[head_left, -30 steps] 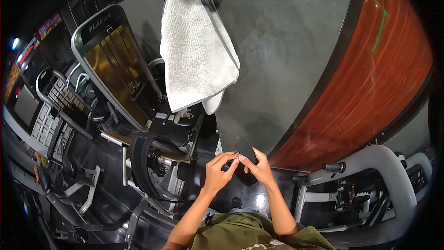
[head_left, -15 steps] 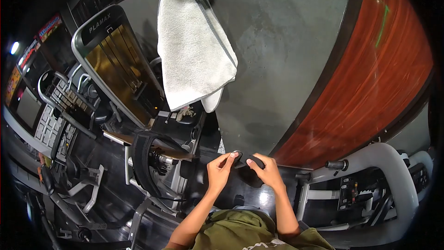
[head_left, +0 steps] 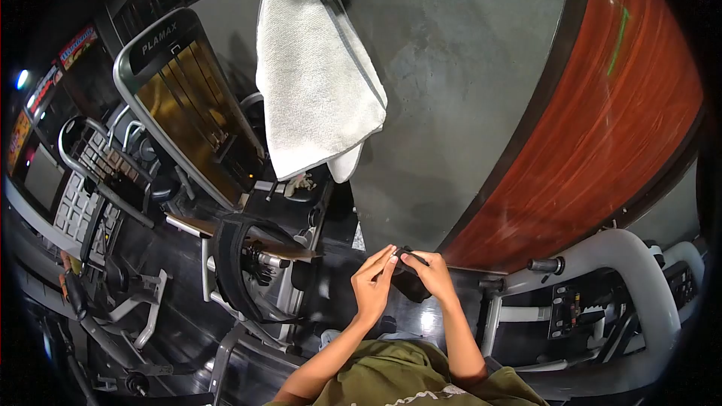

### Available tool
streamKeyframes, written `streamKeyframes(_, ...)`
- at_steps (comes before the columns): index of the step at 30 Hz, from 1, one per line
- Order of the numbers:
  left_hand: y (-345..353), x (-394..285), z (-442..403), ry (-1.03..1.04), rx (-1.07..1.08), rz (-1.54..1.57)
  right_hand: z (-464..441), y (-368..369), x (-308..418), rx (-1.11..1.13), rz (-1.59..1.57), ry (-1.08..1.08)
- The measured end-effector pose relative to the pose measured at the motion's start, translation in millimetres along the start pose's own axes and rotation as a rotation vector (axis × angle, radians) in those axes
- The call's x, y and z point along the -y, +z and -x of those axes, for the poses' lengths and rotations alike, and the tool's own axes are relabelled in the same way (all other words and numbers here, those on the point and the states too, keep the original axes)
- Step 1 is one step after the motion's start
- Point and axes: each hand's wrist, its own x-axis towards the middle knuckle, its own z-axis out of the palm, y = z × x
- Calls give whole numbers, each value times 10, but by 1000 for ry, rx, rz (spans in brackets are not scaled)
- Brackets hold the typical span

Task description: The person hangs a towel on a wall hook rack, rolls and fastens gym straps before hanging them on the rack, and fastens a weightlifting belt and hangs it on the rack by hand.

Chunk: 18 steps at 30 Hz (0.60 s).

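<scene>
In front of my torso, both of my hands meet around a small black strap-like thing (head_left: 415,257); its exact kind does not show. My right hand (head_left: 434,274) is closed on it, thumb on top and fingers curled behind. From the other side my left hand (head_left: 371,286) pinches its near end between thumb and fingertips. The fingers cover much of it. Above the hands hangs a white towel (head_left: 320,75) with a grey stripe, touched by neither hand.
A padded black belt (head_left: 228,267) hangs on a bench frame at left. Behind it stands a weight-stack machine (head_left: 177,98). A reddish wood panel (head_left: 602,128) curves along the right, above a grey machine frame (head_left: 653,278). A grey wall (head_left: 459,75) faces me.
My left hand has moved right and slightly up, closing the gap to my right hand. The dark pieces that showed apart between the hands are now together. The towel has not moved.
</scene>
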Motion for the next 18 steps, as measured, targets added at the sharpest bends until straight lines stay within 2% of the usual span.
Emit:
streamKeyframes(2, 0, 54, -21, 83, 10, -52, -23, 81, -61, -57, -151, 27)
streamKeyframes(7, 6, 93, -8, 17, 14, 19, -29, 234, -55, -127, -32, 52)
streamKeyframes(9, 9, 67, -30, 8, 17, 37, -29, 323, -17, -320, 25, -199)
streamKeyframes(11, 8, 40, -53, -1, 31, 110, -23, 307, 73, -301, -17, -177)
streamKeyframes(13, -16, -16, -61, -65, 62, 179, -77, 298, 40, -288, -80, -367)
streamKeyframes(14, -34, -32, -71, -131, 95, 245, -80, 280, 36, -286, -80, -370)
streamKeyframes(18, -163, -69, -172, -137, 187, 382, -54, 179, 41, -109, -186, -336)
